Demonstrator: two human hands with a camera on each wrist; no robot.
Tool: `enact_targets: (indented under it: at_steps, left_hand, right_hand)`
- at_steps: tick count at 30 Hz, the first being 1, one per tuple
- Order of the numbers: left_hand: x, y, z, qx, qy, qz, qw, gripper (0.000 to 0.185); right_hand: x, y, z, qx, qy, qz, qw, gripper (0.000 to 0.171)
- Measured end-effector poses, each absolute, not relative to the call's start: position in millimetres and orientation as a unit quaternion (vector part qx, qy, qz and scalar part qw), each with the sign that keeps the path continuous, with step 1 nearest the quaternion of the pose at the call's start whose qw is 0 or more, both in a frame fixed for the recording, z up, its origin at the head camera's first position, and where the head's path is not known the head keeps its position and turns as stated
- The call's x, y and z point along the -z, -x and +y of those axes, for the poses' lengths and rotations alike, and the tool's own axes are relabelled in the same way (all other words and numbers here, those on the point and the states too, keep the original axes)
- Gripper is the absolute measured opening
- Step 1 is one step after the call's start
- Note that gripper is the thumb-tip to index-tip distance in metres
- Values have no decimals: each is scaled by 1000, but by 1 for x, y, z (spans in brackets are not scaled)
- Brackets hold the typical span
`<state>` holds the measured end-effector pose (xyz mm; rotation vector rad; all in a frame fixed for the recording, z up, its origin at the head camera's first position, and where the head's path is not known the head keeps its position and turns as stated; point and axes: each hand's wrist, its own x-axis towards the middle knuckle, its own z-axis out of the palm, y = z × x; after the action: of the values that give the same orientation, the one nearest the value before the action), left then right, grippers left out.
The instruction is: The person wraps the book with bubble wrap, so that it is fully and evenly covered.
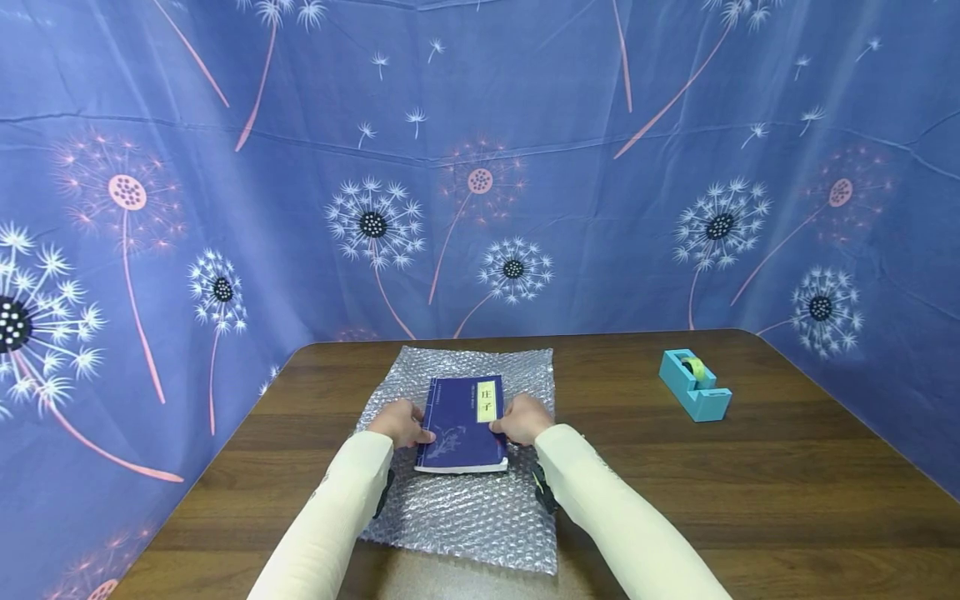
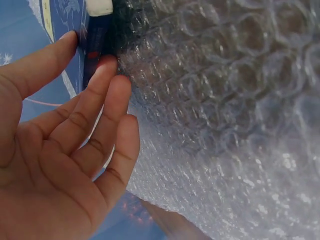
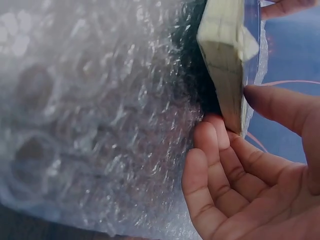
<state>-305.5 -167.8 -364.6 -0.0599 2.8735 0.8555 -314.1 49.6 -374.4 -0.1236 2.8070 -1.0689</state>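
Both arms stretched forward, sleeved; left hand and right hand facing inward, fingers loosely extended, thumbs on top

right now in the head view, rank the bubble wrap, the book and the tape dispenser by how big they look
1. bubble wrap
2. book
3. tape dispenser, which sits farther from the camera, so its true size is less sure.

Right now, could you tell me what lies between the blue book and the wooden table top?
A sheet of bubble wrap lies under the blue book on the table. The head view shows it spread wider than the book; both wrist views show it up close.
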Motion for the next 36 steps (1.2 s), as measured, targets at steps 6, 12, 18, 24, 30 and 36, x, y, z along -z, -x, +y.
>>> enact_targets:
  at_steps: [6, 12, 18, 24, 30, 36]
  left_hand:
    - [365, 307, -166, -251, 15, 966, 57, 43]
    - [363, 305, -166, -199, -4, 979, 43, 45]
    - [361, 303, -167, -202, -30, 978, 35, 43]
    - [359, 298, -159, -213, -117, 970, 18, 34]
    - [353, 290, -148, -226, -180, 957, 32, 23]
    - [353, 284, -147, -236, -204, 949, 41, 9]
  right_hand:
    - [375, 313, 52, 353, 53, 932, 63, 60]
    - [372, 313, 58, 342, 61, 936, 56, 25]
    - [369, 309, 66, 364, 67, 927, 57, 25]
    - [365, 305, 73, 378, 66, 922, 50, 24]
    - [357, 302, 83, 381, 91, 919, 52, 14]
    - [353, 300, 99, 378, 164, 907, 87, 3]
